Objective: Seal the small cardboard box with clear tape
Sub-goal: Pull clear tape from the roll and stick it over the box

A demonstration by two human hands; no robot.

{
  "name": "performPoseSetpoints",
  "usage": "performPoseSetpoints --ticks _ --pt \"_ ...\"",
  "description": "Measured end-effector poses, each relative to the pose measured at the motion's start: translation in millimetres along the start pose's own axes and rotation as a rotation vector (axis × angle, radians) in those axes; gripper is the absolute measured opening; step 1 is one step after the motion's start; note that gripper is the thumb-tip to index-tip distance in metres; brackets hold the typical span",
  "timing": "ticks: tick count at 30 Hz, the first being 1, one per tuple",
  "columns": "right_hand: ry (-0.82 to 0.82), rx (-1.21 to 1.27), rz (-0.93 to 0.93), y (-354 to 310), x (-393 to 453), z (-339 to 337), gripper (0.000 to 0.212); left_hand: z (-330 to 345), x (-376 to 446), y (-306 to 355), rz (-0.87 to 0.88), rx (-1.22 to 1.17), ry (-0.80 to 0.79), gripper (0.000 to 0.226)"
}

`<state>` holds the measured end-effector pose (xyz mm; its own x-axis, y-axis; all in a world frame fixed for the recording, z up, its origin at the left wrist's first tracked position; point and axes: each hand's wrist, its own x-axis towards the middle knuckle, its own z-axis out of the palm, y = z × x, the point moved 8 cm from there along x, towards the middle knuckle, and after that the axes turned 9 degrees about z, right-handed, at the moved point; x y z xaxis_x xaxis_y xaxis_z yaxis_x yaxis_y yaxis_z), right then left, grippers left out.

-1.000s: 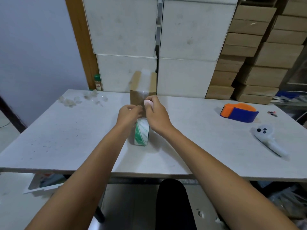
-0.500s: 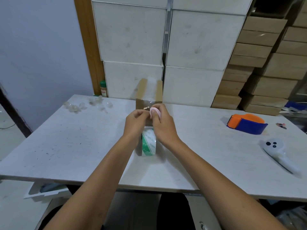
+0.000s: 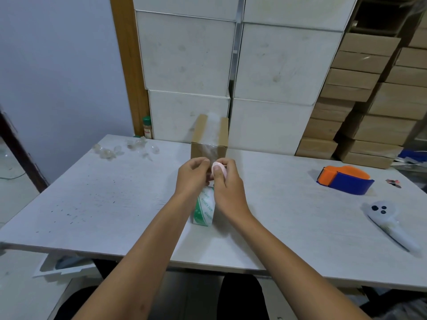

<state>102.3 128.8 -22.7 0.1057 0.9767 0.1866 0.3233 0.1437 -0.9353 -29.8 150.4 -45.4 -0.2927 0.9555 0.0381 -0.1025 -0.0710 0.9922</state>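
Your left hand [image 3: 193,175] pinches the tape [image 3: 209,150] already laid over the box [image 3: 209,140] just beyond your knuckles, your right hand [image 3: 227,183] grips a pink cutter [image 3: 218,169] at it, roll [image 3: 204,210] below your wrists, so cutting and smoothing remain.

On the table [image 3: 92,204], the box [image 3: 209,144] stands behind both hands, the tape roll [image 3: 204,210] before it; dispenser [image 3: 345,180] and controller [image 3: 388,224] lie right, scraps [image 3: 122,150] far left
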Motion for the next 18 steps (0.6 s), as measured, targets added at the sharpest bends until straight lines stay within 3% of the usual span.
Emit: performPoseSetpoints --ticks 8,18 --pt "-0.039 -0.135 -0.046 -21.0 13.7 -3.2 0.018 -4.0 0.5 2.7 0.067 0.056 0.046 0.017" --pt "-0.235 -0.577 -0.218 -53.2 55.6 -2.4 0.019 -2.8 -1.1 7.5 0.095 0.064 0.058 0.02"
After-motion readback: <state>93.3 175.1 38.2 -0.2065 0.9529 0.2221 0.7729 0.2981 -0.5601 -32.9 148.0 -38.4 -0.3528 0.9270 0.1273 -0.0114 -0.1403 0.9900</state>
